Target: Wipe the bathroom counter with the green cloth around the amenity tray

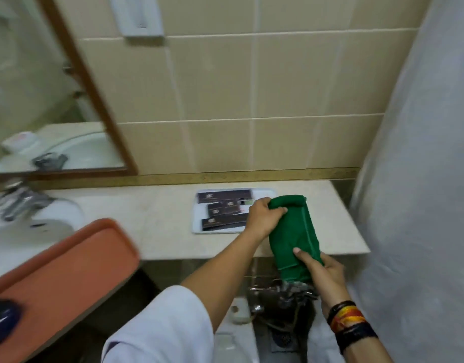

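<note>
The green cloth (pixel 291 234) is stretched lengthwise between both hands above the right part of the beige counter (pixel 152 218). My left hand (pixel 262 218) grips its far end, just over the right edge of the white amenity tray (pixel 197 229). My right hand (pixel 322 271) holds its near end, out past the counter's front edge. The tray carries three dark boxes (pixel 223 197) and some small items partly hidden behind my left hand.
A white sink (pixel 29 229) with a chrome tap (pixel 19 200) sits at the left. An orange tray (pixel 58 281) juts in at the lower left. A white curtain (pixel 419 179) hangs on the right. A mirror (pixel 42 100) and tiled wall stand behind. Floor fittings lie below.
</note>
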Tool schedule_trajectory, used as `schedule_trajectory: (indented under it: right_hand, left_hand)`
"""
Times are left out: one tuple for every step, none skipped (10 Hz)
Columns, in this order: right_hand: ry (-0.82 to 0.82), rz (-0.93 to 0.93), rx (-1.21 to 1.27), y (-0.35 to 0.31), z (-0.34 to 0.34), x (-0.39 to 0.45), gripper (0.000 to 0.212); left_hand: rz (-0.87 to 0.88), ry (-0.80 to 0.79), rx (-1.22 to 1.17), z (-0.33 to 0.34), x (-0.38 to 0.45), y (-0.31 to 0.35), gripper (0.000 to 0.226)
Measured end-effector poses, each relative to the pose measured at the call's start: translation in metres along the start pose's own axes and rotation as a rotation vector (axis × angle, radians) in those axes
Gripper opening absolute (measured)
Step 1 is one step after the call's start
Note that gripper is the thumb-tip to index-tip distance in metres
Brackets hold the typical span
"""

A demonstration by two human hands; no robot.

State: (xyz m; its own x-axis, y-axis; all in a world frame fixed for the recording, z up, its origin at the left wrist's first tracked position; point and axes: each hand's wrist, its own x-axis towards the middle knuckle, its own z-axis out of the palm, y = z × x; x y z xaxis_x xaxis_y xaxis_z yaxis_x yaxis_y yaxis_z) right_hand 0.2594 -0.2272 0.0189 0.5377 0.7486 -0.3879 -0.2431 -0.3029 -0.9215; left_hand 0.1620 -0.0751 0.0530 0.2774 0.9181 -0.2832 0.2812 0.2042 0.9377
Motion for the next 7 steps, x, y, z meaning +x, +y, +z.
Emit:
schedule_trajectory:
  right_hand:
    - [-0.147,0.011,-0.049,-0.002,0.080,-0.029,0.015]
    - [-0.276,0.006,-0.159,0.001,0.165,-0.053,0.020]
    - [-0.391,-0.019,-0.259,0.009,0.253,-0.076,0.024]
    - [-0.457,-0.024,-0.364,0.023,0.323,-0.093,0.026]
    - [-0.444,0.002,-0.443,0.034,0.368,-0.100,0.020]
    - [-0.428,0.024,-0.527,0.044,0.387,-0.098,0.025]
    - [-0.334,-0.211,-0.681,0.046,0.373,-0.100,0.028]
  left_hand:
    - [0.014,0.154,-0.010,-0.103,-0.028,-0.008,0.032]
    - [-0.003,0.345,0.002,-0.207,-0.053,-0.026,0.029]
    - [-0.069,0.491,-0.057,-0.304,-0.071,-0.060,0.025]
    - [-0.114,0.600,-0.100,-0.372,-0.087,-0.095,0.018]
    - [-0.140,0.600,-0.116,-0.405,-0.091,-0.122,0.029]
    - [-0.164,0.514,-0.009,-0.417,-0.091,-0.136,0.053]
    - [-0.127,0.553,0.256,-0.408,-0.097,-0.146,0.063]
